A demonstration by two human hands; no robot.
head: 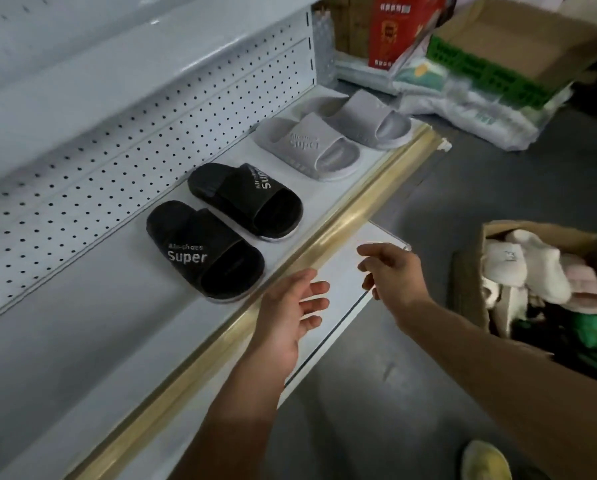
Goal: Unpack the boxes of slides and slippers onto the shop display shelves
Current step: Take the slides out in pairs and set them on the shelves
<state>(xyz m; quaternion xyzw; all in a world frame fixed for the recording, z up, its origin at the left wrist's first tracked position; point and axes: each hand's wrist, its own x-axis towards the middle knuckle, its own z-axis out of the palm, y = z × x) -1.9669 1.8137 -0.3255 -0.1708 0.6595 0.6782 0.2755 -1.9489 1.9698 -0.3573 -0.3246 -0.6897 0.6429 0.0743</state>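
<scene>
White metal display shelf (pixel 82 334), pegboard back, gold front rail. Cardboard box (pixel 498 233) of fluffy slippers, on floor at right. Black slides (pixel 203 251) printed "Super" and grey slides (pixel 311 147) embossed "Super", paired on shelf. Left hand (pixel 290 313) and right hand (pixel 390 268): fingers loose, grip empty.

The shelf (pixel 82 341) is showing smooth, matt white-painted metal, and its perforated back panel (pixel 117 140) at ten o'clock is looking the same. The gold edge strip (pixel 342 216) along the front is gleaming, glossy. The black slides (pixel 203 251) are appearing as matt rubbery plastic with printed white lettering; the grey slides (pixel 325 143) at one o'clock are looking matt and moulded, with embossed lettering. At three o'clock the cardboard box (pixel 470 289) is showing rough brown paperboard, and the slippers (pixel 532 268) inside are looking soft and fuzzy. The floor (pixel 411 393) is appearing dull grey.
</scene>
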